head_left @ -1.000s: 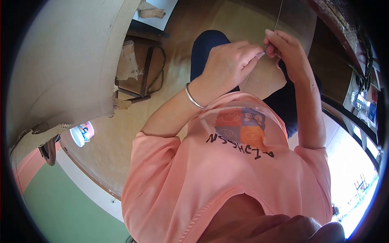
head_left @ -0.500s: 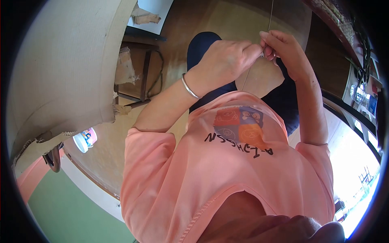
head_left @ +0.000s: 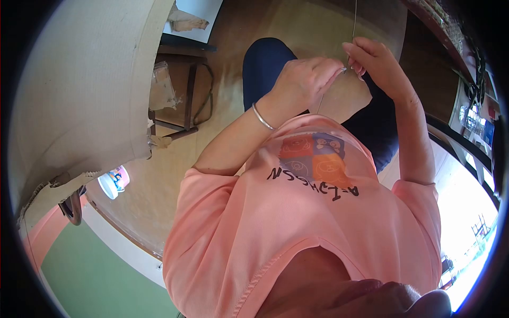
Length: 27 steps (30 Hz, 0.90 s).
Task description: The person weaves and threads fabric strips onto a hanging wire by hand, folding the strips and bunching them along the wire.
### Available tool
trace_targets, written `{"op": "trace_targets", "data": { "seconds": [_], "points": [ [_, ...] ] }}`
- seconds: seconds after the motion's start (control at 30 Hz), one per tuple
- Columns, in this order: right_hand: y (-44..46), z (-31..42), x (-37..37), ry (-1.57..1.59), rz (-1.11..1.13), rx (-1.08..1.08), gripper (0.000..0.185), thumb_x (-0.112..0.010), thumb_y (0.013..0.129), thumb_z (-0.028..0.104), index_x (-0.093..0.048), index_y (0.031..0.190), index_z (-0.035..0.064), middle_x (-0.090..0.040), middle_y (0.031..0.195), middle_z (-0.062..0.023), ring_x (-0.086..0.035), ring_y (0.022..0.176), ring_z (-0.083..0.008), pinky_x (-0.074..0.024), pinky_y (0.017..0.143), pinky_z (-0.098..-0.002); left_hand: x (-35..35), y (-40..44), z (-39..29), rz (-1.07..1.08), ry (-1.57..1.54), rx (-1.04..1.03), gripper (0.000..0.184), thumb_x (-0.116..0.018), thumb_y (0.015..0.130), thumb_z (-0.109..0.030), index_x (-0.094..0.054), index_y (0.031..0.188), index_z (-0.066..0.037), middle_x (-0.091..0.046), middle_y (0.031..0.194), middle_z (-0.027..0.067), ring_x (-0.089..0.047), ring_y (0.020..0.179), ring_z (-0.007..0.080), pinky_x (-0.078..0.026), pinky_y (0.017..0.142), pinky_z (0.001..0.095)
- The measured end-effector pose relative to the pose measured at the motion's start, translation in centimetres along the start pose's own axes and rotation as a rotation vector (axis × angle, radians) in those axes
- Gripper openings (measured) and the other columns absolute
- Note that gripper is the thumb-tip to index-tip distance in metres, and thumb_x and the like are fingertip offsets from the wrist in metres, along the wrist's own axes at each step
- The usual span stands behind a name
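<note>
My right hand (head_left: 379, 64) is closed in a pinch on a thin strand (head_left: 354, 24), which runs up from the fingers to the top edge of the view. Just left of it, my left hand (head_left: 309, 79) has its thumb and fingers pressed together. A small whitish tip (head_left: 343, 69) shows at these fingertips, too small to name. A silver bangle (head_left: 262, 116) circles the left wrist. Below the left hand, a finer line drops towards my lap. Both hands are above my knees in dark trousers (head_left: 265, 66).
A large pale panel (head_left: 85, 85) with torn edges fills the left side. Behind it stands a dark metal frame (head_left: 189, 98) with ragged cardboard (head_left: 163, 87). A white and pink tub (head_left: 113, 182) is on the floor. Cluttered shelving (head_left: 477, 119) lines the right.
My left wrist and forearm have shifted right, and the left hand has turned a little. A slight gap now shows between the two hands. The right hand has barely moved.
</note>
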State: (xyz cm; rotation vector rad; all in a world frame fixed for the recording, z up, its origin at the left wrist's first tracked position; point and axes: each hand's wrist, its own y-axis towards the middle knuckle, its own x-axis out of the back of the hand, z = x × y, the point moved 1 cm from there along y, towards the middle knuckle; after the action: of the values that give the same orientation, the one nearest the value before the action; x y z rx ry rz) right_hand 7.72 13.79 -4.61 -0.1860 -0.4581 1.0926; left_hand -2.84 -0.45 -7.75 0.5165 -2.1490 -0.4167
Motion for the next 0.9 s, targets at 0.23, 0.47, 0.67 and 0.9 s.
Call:
{"op": "trace_targets", "data": {
  "seconds": [0.23,0.47,0.67,0.9],
  "points": [
    [0.5,0.1,0.8,-0.074,-0.053,0.007,0.032,-0.055,0.087,0.029,-0.061,0.072,0.0012,-0.057,0.065,-0.0030,-0.049,0.059,-0.0087,-0.0399,0.058,-0.0196,1.2,3.6,2.0,-0.163,-0.150,0.210,0.014,-0.058,0.080,-0.003,-0.061,0.094,-0.002,-0.063,0.071,0.0043,-0.053,0.056,0.0135,-0.039,0.052,0.0222],
    [-2.8,3.1,-1.6,-0.038,-0.305,0.106,0.026,-0.056,0.088,0.024,-0.064,0.078,0.0008,-0.057,0.066,-0.0019,-0.048,0.060,-0.0081,-0.0394,0.057,-0.0198,4.9,2.4,-2.2,0.041,-0.642,0.640,0.029,-0.055,0.085,-0.003,-0.052,0.114,-0.002,-0.062,0.068,0.0044,-0.053,0.059,0.0095,-0.038,0.054,0.0191],
    [-4.3,4.8,-4.1,0.103,-0.249,0.307,0.022,-0.055,0.089,0.019,-0.065,0.081,0.0008,-0.057,0.069,-0.0021,-0.048,0.062,-0.0077,-0.0376,0.054,-0.0187,6.6,1.9,-4.4,0.134,-0.675,0.598,0.044,-0.056,0.085,-0.002,-0.040,0.127,-0.002,-0.061,0.067,0.0034,-0.053,0.059,0.0084,-0.037,0.054,0.0169],
    [-4.4,4.1,-3.1,0.514,-0.302,0.120,0.020,-0.051,0.092,0.017,-0.062,0.085,0.0018,-0.053,0.068,-0.0021,-0.043,0.055,-0.0060,-0.0315,0.047,-0.0162,7.6,0.4,-6.3,0.300,-0.939,0.754,0.048,-0.056,0.085,-0.003,-0.037,0.130,-0.002,-0.063,0.075,0.0058,-0.052,0.060,0.0086,-0.037,0.055,0.0161]
  ]
}}
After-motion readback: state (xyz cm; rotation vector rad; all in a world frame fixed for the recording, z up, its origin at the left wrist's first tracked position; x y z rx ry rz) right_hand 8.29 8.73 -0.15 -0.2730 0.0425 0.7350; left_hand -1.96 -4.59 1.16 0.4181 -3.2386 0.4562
